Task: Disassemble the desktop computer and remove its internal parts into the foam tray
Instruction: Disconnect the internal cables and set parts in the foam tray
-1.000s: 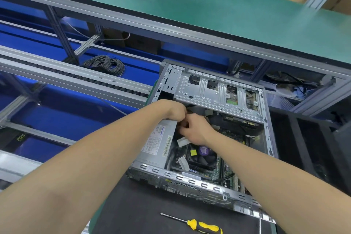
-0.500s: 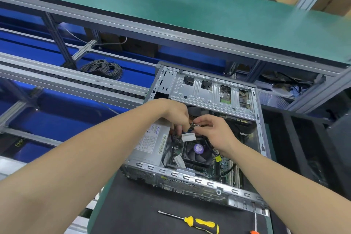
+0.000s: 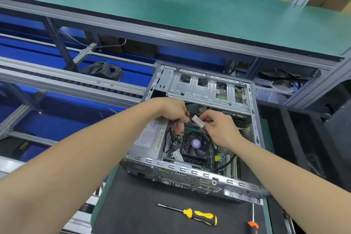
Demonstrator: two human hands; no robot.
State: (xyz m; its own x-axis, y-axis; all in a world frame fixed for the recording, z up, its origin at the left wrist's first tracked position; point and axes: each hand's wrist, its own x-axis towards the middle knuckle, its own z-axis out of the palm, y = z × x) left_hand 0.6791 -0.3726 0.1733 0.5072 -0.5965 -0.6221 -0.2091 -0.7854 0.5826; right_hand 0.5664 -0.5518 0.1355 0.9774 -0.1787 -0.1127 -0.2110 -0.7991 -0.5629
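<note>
An open grey desktop computer case (image 3: 190, 172) lies on a black mat. Inside sit a silver power supply (image 3: 148, 138), a black CPU fan (image 3: 195, 145) with a purple label, and a green motherboard (image 3: 224, 157). Above the fan, my right hand (image 3: 218, 129) pinches a white cable connector (image 3: 198, 121). My left hand (image 3: 172, 112) grips a bundle of dark cables (image 3: 187, 115) right beside that connector. The metal drive cage (image 3: 205, 89) spans the far side of the case. A black foam tray (image 3: 303, 138) stands to the right of the case.
A yellow-and-black screwdriver (image 3: 197, 215) lies on the black mat (image 3: 133, 205) in front of the case, and an orange-handled tool (image 3: 252, 224) lies to its right. A conveyor rail (image 3: 76, 83) and a coil of grey cable (image 3: 104, 70) are at the left. A green shelf (image 3: 190, 11) runs overhead.
Both hands rose out of the case interior. The white connector now shows in my right hand's fingers, lifted above the fan, with my left hand holding the cables beside it.
</note>
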